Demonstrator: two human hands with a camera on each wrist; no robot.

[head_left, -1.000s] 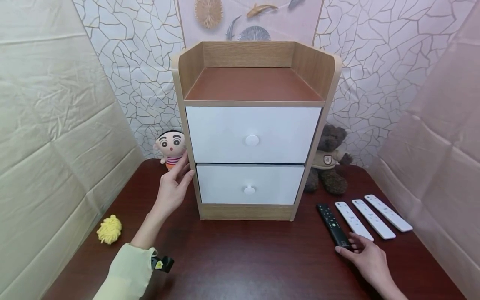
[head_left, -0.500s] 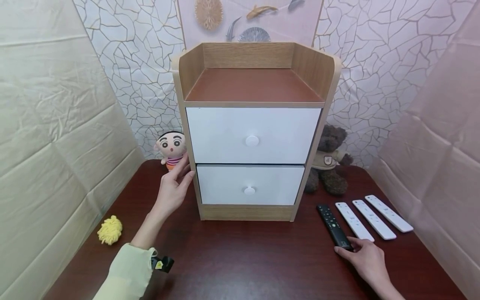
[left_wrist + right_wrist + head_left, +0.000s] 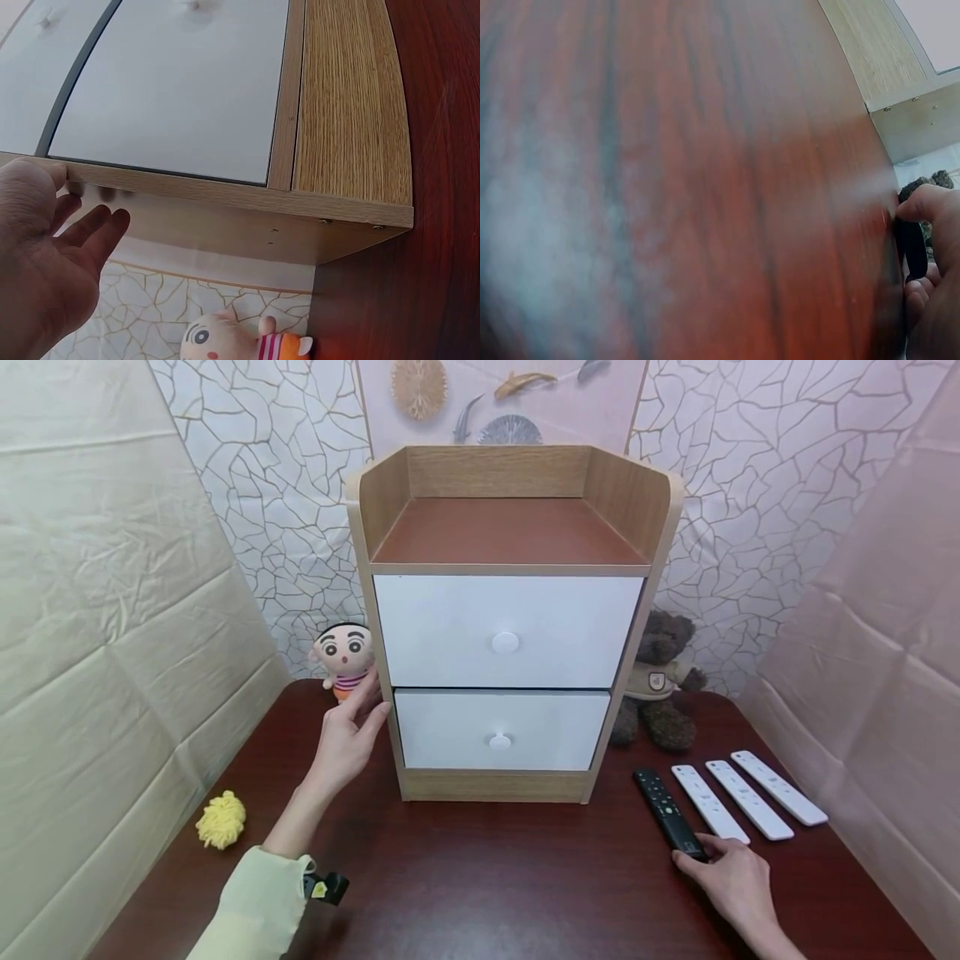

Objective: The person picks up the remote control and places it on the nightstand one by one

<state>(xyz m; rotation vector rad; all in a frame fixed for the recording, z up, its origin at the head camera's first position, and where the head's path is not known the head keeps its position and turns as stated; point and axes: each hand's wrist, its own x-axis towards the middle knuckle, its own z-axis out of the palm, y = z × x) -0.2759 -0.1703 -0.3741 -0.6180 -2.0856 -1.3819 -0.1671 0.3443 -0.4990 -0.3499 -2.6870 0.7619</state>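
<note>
My left hand (image 3: 343,745) is at the left side of a wooden two-drawer cabinet (image 3: 495,785). In the left wrist view, the thumb of that hand (image 3: 49,259) lies by the cabinet's front edge and its loosely bent fingers are along the side panel. Both white drawers, the upper one (image 3: 450,631) and the lower one (image 3: 450,731), are closed. On the right, my right hand (image 3: 733,883) pinches the near end of a black remote control (image 3: 663,806), which lies on the table. The right wrist view shows only part of this remote (image 3: 913,251) between thumb and fingers.
Three white remotes, near (image 3: 708,803), middle (image 3: 748,799) and far (image 3: 778,787), lie right of the black one. A teddy bear (image 3: 663,681) and a cartoon doll (image 3: 343,652) flank the cabinet. A yellow yarn ball (image 3: 222,820) sits at the table's left.
My right hand's fingers have drawn in slightly at the near end of the black remote control. The left hand stays at the cabinet's side.
</note>
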